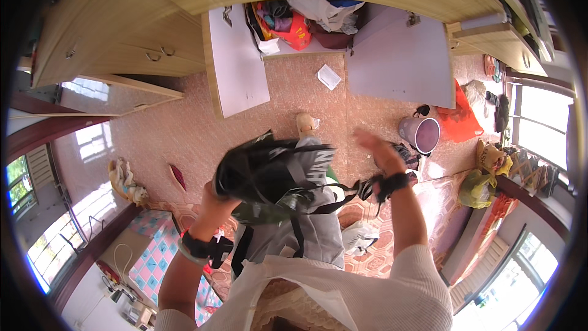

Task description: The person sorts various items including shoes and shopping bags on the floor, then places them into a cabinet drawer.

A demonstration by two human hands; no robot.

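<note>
My left hand [219, 201] grips the lower left side of a dark bag [262, 172], held up in front of my body. Large pale letters run along the bag's right side, and part of it looks glossy like plastic. A black strap [337, 204] trails from it towards my right wrist; whether it touches the wristband [392, 185] I cannot tell. Apart from the bag, to its right, my right hand [379, 148] is raised and blurred, with fingers extended and nothing visible in it. Below the bag, grey cloth [317, 234] covers my lap or legs.
Ahead is a low cupboard with its left door [236, 64] and right door [399, 59] swung out. Inside sit a red bag [296, 32] and a white plastic bag [330, 14]. Paper [329, 77] lies on the floor. A purple bucket [419, 133] stands right, near a red plastic bag [461, 117].
</note>
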